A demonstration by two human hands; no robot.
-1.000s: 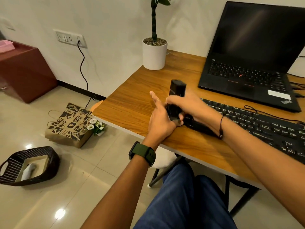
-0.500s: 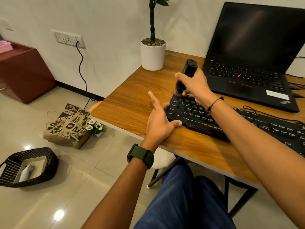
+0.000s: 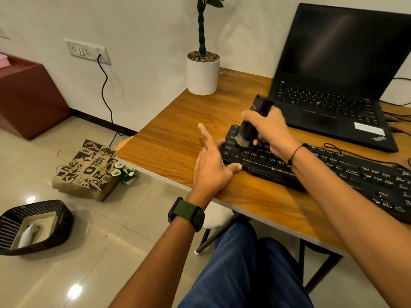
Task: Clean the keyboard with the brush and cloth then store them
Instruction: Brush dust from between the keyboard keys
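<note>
Right hand (image 3: 270,127): I've got it wrapped around the brush (image 3: 252,124), bristles down on the keys at the keyboard's (image 3: 333,172) left end; blurred.
Left hand (image 3: 211,165): fingers straight, lying on the desk (image 3: 178,138), thumb against the keyboard's front-left corner.
Keyboard: flat on the desk, just in front of the laptop (image 3: 333,85).
Basket (image 3: 33,225): on the floor to my left, something white inside, can't tell what.

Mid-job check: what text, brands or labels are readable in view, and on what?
"insta mart": paper bag on the floor.
"ZEBRONICS": front edge of the keyboard.
"ThinkPad": corner of the laptop.
"Ctrl", "Alt", "Caps Lock": keyboard's left keys; the other keys are blurred.
White sticker on the laptop: too small to read.
</note>
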